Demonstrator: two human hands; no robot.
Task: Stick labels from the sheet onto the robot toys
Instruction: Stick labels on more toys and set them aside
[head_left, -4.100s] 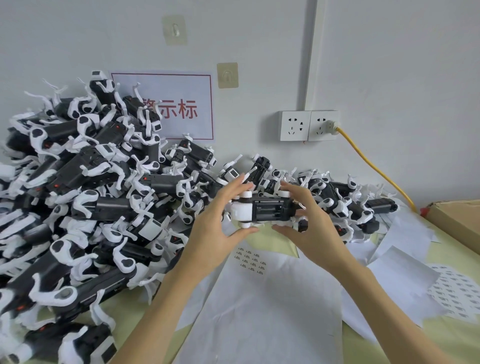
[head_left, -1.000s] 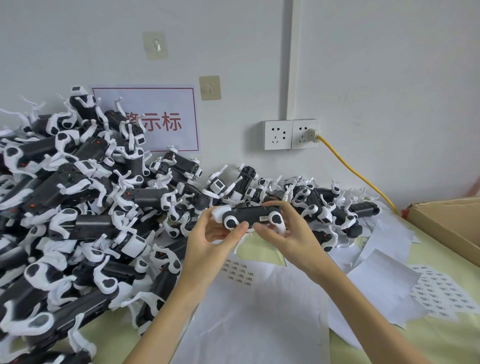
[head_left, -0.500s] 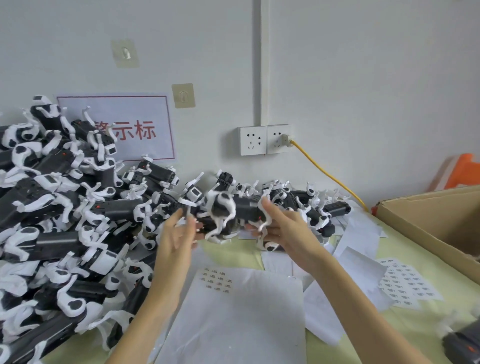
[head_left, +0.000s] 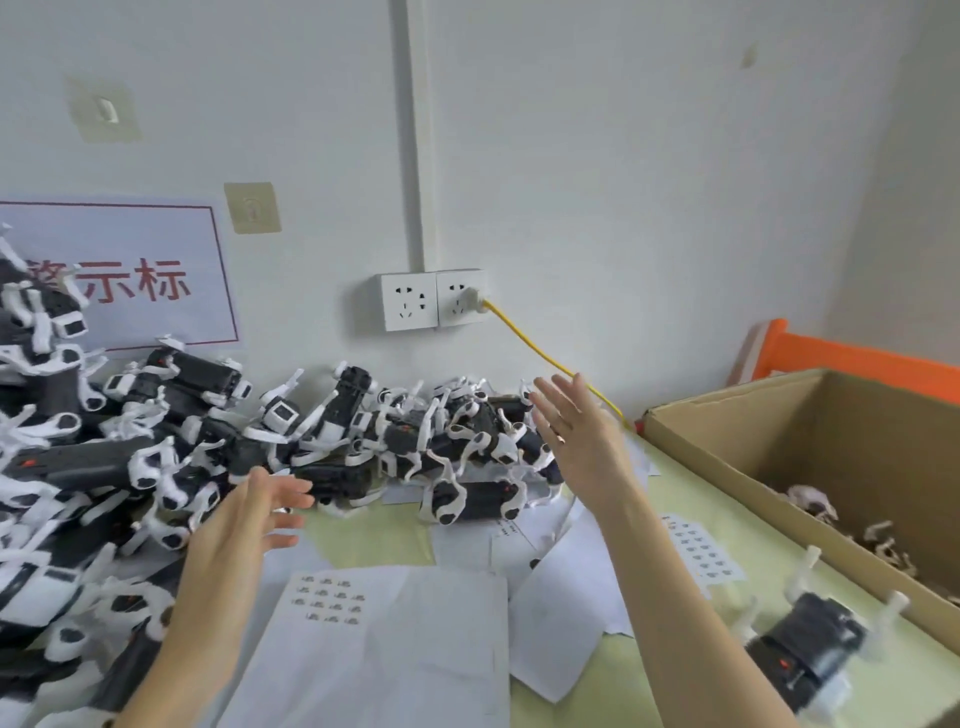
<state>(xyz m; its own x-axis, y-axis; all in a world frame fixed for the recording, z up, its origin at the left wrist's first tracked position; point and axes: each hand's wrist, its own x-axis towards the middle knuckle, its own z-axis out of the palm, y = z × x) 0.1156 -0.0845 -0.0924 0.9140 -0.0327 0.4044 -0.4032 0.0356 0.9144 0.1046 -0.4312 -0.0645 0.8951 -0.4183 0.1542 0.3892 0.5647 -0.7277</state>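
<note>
Both grips released: left hand (head_left: 244, 525) and right hand (head_left: 582, 441) hovering, fingers spread, holding nothing. Robot toys (head_left: 332, 447) piling just beyond them, label sheet (head_left: 363, 639) lying below (labels remaining). Risk: snagging tangled legs, toppling pile.

1. The scene was bright and evenly lit, with soft, diffuse light and no visible lamp or window.
2. The plain white wall (head_left: 649, 156) showed a mild grey falloff toward the upper right corner.
3. Shadows were faint; only a soft one lay under the pile of black-and-white plastic robot toys (head_left: 322, 447).
4. A black-and-white robot toy at lower right (head_left: 810, 654) was heavily smeared by motion blur.
5. The right hand (head_left: 582, 441) and left hand (head_left: 249, 525) were slightly soft-edged.
6. Wide-angle distortion bent the brown cardboard box (head_left: 727, 452) and the frame edges.
</note>
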